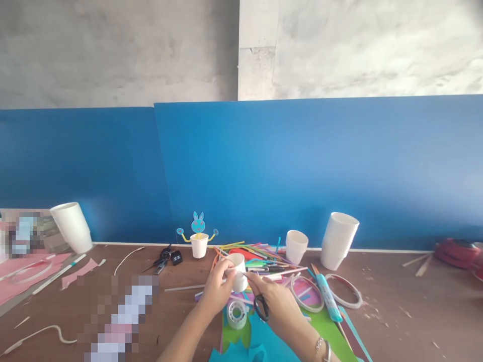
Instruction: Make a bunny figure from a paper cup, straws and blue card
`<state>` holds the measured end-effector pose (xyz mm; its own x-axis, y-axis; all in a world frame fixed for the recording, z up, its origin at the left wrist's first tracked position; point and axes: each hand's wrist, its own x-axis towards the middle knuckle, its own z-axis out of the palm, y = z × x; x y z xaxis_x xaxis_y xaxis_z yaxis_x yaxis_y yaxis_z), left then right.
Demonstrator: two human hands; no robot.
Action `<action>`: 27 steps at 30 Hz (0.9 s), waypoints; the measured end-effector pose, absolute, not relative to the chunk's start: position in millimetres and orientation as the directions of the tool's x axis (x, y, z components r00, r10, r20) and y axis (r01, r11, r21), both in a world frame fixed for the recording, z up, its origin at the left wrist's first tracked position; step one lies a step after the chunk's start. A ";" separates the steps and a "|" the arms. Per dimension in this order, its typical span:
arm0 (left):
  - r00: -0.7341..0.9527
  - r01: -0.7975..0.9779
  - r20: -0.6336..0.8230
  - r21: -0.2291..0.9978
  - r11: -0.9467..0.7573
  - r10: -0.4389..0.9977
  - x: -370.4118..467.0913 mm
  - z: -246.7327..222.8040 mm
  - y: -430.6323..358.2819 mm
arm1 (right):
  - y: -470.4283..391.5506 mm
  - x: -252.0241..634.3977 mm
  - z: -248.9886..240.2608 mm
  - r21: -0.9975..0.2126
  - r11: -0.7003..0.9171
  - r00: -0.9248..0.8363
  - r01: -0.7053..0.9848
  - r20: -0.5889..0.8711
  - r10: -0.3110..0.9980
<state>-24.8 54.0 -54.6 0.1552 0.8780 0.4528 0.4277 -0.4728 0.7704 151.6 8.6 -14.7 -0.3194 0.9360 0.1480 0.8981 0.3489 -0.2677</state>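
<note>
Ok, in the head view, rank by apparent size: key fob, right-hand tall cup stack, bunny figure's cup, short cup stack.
Largest to smallest:
Tall cup stack
Short cup stack
Bunny figure's cup
Key fob

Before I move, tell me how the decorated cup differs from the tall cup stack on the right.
The decorated cup carries a blue animal face and two yellow arms; the tall cup stack is plain. The decorated cup looks single; the tall cup stack holds many nested cups. Both are white, rim up.
</note>
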 end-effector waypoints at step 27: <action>0.164 0.563 0.340 0.738 -0.371 0.926 -29.5 -37.7 47.7 | 5.6 146.7 -11.1 -0.126 0.392 -0.377 0.911 0.130 0.917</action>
<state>-29.5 47.7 -37.7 0.1636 0.9260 0.3402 0.5633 -0.3708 0.7384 146.7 5.6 -11.1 -0.3769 0.9171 0.1296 0.9111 0.3923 -0.1263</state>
